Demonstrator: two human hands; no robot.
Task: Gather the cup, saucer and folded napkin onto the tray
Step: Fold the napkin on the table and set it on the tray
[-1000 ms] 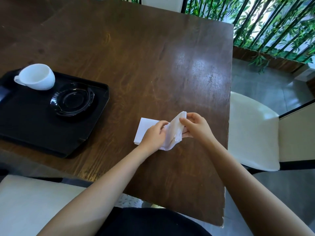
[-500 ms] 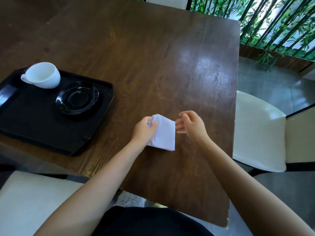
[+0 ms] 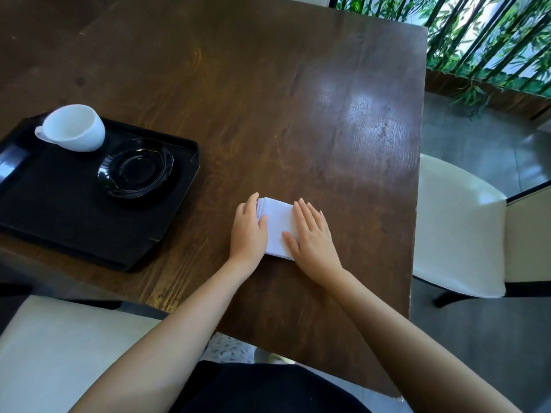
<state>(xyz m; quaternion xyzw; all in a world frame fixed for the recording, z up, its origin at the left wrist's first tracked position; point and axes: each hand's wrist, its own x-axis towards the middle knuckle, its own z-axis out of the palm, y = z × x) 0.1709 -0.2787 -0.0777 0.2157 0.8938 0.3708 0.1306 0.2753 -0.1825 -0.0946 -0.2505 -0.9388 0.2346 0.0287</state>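
Pressing folded napkin (image 3: 277, 226) flat on table (image 3: 268, 99), both hands on it.
Left hand (image 3: 249, 231) covers napkin's left edge, fingers together, thumb on top; right hand (image 3: 313, 234) lies palm-down on its right side, fingers slightly spread, nothing gripped. White cup (image 3: 73, 128) and black saucer (image 3: 135, 168) sit apart on black tray (image 3: 59, 222), well left of napkin.

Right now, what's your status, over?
Left hand and right hand flat, pressing folded napkin on table. Cup, saucer already on tray. Path clear.
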